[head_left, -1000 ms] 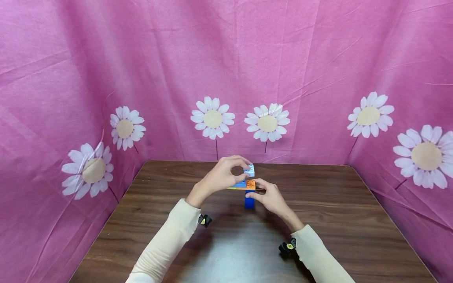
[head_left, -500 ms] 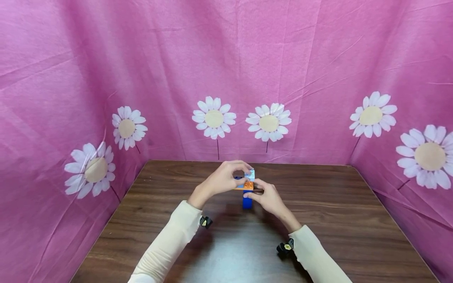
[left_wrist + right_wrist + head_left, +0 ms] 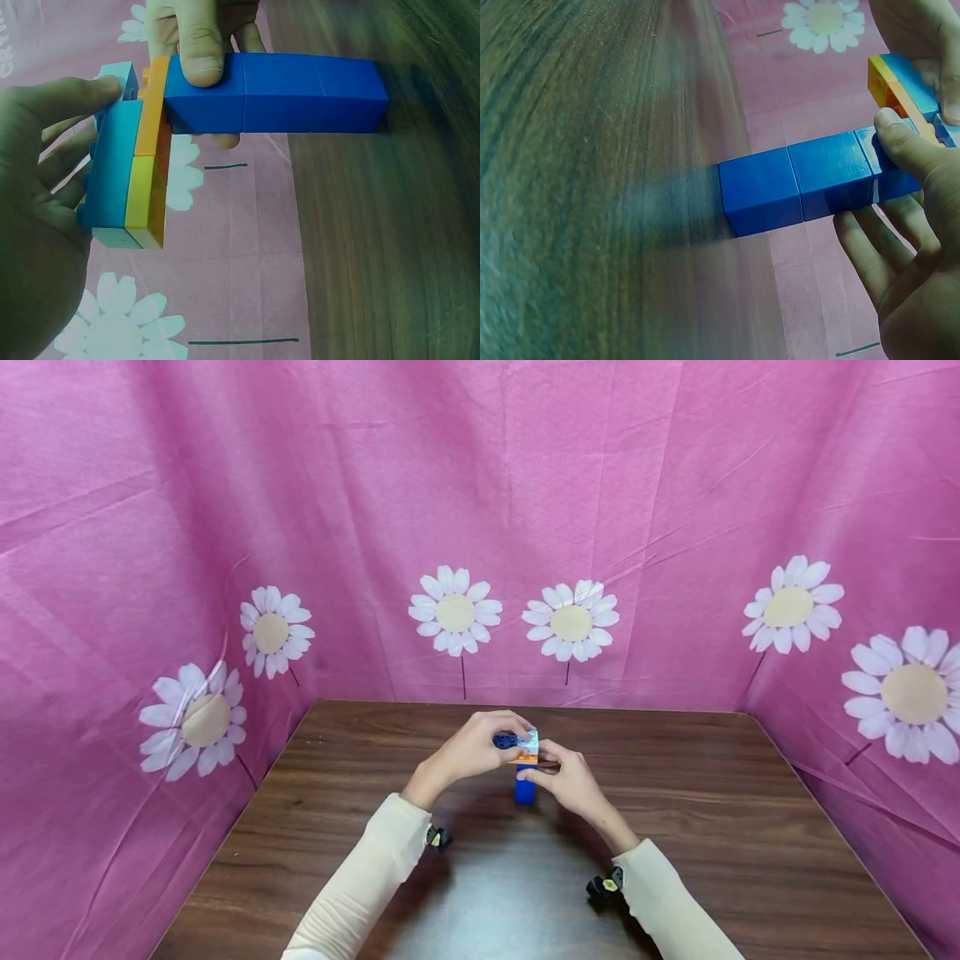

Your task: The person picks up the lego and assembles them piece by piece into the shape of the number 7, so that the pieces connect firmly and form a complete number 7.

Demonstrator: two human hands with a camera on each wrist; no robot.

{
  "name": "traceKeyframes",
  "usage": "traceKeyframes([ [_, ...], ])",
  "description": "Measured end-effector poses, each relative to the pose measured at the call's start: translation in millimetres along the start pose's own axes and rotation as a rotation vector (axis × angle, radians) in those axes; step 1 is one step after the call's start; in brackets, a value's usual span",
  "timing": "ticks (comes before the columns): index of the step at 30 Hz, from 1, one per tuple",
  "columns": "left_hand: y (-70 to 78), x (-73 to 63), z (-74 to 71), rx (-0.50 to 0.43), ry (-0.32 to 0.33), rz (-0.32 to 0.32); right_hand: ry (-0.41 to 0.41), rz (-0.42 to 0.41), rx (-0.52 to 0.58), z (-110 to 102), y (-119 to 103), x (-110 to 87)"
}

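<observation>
My left hand (image 3: 467, 748) pinches a light blue toy building brick (image 3: 530, 742) between thumb and fingers at the top of a brick build. Below it lies an orange brick (image 3: 152, 112), with a yellow brick (image 3: 142, 193) beside it. A longer blue brick (image 3: 114, 169) sits on these two. The upright column of dark blue bricks (image 3: 795, 184) stands on the table and carries the orange end. My right hand (image 3: 572, 783) grips the column's upper part, its thumb pressed on the top brick. Whether the light blue brick is fully seated cannot be told.
The build stands on a brown wood-grain table (image 3: 675, 777). A pink cloth with daisies (image 3: 487, 527) hangs round its back and sides. A small black camera (image 3: 603, 889) sits on the right wrist, another camera (image 3: 438, 837) on the left.
My left hand has come down with the light blue brick, from above the orange brick to its top. The column shifted slightly left early on; my right hand keeps its grip.
</observation>
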State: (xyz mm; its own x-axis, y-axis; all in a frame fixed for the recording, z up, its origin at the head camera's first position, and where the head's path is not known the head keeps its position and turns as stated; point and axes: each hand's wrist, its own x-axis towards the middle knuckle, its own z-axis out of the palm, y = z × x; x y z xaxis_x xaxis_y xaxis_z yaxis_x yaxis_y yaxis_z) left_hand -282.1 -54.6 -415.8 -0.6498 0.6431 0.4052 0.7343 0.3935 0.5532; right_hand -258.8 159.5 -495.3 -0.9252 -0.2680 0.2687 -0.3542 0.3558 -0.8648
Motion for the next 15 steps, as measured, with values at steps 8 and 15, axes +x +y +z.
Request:
traceKeyframes([
  [8,-3.0,-3.3,3.0,0.001,-0.027,0.012,0.007,-0.033,0.016,0.3,2.4,0.4],
  [15,-3.0,-6.1,3.9,0.005,-0.028,0.019,0.004,-0.033,0.012,0.7,3.5,0.5],
])
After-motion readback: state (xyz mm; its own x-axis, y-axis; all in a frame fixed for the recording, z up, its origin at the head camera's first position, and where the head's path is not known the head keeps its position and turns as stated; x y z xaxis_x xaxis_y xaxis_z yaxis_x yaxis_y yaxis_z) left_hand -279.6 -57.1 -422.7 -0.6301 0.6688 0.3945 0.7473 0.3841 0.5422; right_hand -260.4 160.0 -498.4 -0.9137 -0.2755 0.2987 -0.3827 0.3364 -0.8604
